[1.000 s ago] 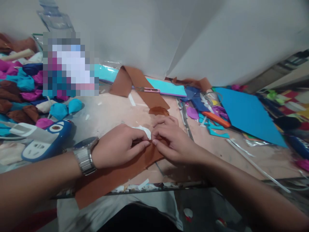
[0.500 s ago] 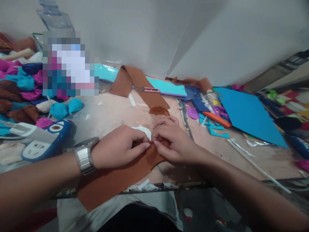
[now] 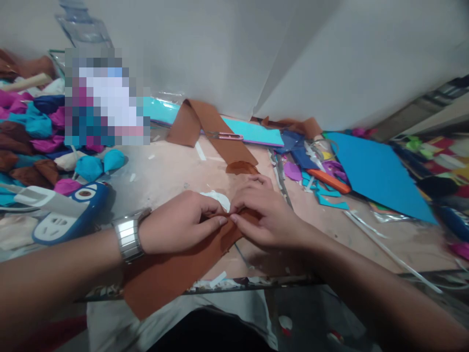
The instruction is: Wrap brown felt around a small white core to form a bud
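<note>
You sat at a pale, worn tabletop (image 3: 161, 168), its front edge littered with paper scraps, set against a plain grey-white wall (image 3: 205, 54). To the left lay a heap of coloured bundles (image 3: 90, 168) and, nearer your wrist, a blue-and-white power strip (image 3: 54, 230); to the right, a large blue sheet (image 3: 381, 171) lay near an orange-handled tool (image 3: 328, 181). Toward the wall, pink snips (image 3: 230, 136) rested on a folded brown band (image 3: 216, 129). The brown strip (image 3: 176, 278) was directly before you, its long axis slanting from lower left to upper right; the broad near end pointed toward you and stuck out past the front edge, while the far part ran beneath your fingers. Your left hand (image 3: 186, 220) and right hand (image 3: 264, 210) almost met there, thumbs and forefingers closed in a pinch on its gathered edge, the other fingers curled. A white piece (image 3: 217, 198) lay just beyond your fingertips.
</note>
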Available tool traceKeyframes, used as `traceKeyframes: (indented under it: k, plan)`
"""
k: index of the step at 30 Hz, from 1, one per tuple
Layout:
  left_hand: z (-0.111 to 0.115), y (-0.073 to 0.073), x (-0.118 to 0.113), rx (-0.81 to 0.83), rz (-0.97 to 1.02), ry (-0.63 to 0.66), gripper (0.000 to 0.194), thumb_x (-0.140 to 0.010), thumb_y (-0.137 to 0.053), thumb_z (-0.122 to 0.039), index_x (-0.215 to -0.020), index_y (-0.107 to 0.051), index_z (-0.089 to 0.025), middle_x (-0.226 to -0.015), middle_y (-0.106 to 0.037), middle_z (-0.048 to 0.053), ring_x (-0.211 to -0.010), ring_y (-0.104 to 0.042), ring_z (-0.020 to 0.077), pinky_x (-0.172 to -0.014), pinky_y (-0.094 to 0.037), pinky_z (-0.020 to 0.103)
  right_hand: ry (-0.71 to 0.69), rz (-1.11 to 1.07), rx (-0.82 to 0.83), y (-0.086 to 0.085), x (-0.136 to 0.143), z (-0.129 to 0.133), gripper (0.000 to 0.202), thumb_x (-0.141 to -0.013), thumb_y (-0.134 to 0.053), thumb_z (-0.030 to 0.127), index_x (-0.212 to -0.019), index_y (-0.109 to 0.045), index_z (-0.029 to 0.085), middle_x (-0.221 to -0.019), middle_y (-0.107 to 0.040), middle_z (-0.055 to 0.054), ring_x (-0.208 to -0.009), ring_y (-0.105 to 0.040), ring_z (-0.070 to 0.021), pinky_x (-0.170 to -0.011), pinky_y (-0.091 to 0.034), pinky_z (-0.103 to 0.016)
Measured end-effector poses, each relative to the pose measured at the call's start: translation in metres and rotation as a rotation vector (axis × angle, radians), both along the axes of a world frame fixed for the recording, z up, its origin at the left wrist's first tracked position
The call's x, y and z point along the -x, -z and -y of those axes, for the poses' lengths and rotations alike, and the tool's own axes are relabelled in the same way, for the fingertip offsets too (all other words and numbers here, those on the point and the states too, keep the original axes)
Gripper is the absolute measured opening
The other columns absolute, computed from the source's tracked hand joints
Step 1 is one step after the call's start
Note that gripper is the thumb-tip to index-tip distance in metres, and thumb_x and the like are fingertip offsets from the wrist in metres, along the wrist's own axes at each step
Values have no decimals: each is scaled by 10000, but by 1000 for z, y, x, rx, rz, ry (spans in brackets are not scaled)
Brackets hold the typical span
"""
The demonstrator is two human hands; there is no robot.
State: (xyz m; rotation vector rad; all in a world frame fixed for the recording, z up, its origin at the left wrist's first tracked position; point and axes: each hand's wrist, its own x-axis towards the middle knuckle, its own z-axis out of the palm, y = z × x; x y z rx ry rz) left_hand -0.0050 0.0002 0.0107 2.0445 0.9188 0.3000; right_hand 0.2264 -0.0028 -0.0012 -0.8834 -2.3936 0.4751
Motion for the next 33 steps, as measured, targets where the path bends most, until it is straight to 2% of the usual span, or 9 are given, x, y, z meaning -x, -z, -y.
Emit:
traceKeyframes:
  k: [6, 10, 13, 16, 20, 23, 27, 33]
  plan:
    - [-1, 2, 1, 47, 23, -5, 292, -1013, -500, -361, -852, -657, -175, -735, -633, -25, -685, -509, 122, -625, -348, 251, -6, -35, -23, 3, -2, 0, 36, -935, -671, 223, -929, -702, 241, -877, -754, 20, -907, -680, -162, -1132, -312, -454]
    - [-4, 1, 0, 110, 61, 1, 231, -981, -510, -260, -791, -610, -172, -710, -589, -49, -673, -479, 105, -633, -362, 233, -10, -48, -67, 6, -3, -1, 70, -936, -682, 216, -966, -733, 255, -851, -757, 24, -886, -687, -153, -1126, -315, -440]
    - [-5, -1, 0, 168, 88, -6, 182, -946, -504, -177, -817, -633, -174, -761, -626, -50, -710, -510, 103, -670, -394, 223, -18, -47, -93, 6, -3, -2, 109, -924, -685, 185, -970, -743, 264, -816, -755, 28, -859, -681, -153, -1115, -322, -441]
    - [-6, -4, 2, 175, 106, -13, 223, -934, -467, -125, -862, -669, -185, -815, -667, -52, -760, -554, 106, -724, -426, 217, -23, -44, -106, 6, -4, -2, 112, -930, -680, 186, -971, -747, 266, -804, -754, 28, -840, -673, -152, -1096, -333, -439]
    - [-5, -5, 4, 105, 130, 9, 335, -929, -423, -77, -953, -723, -224, -905, -730, -73, -833, -617, 103, -832, -452, 207, -14, -50, -115, 4, -3, -2, 105, -934, -674, 183, -962, -742, 257, -804, -754, 27, -832, -671, -153, -1078, -343, -434]
    - [-5, -4, 5, 40, 123, 3, 371, -925, -409, -74, -968, -742, -232, -970, -763, -66, -923, -662, 123, -899, -467, 220, 2, -67, -116, 3, -2, -2, 89, -932, -679, 181, -937, -737, 247, -792, -752, 27, -826, -675, -153, -1062, -354, -431]
    - [-5, 0, 6, -1, 116, -25, 385, -919, -404, -94, -936, -762, -233, -998, -787, -48, -947, -684, 147, -883, -499, 232, 13, -73, -107, 2, -1, -2, 96, -916, -684, 157, -926, -735, 238, -800, -755, 26, -820, -681, -148, -1062, -353, -433]
    - [-8, 0, 8, 29, 118, -49, 399, -927, -402, -144, -972, -785, -246, -1029, -787, -35, -954, -673, 160, -896, -507, 243, 5, -79, -116, 2, -1, -2, 97, -922, -682, 162, -916, -737, 242, -781, -751, 29, -823, -679, -154, -1057, -359, -436]
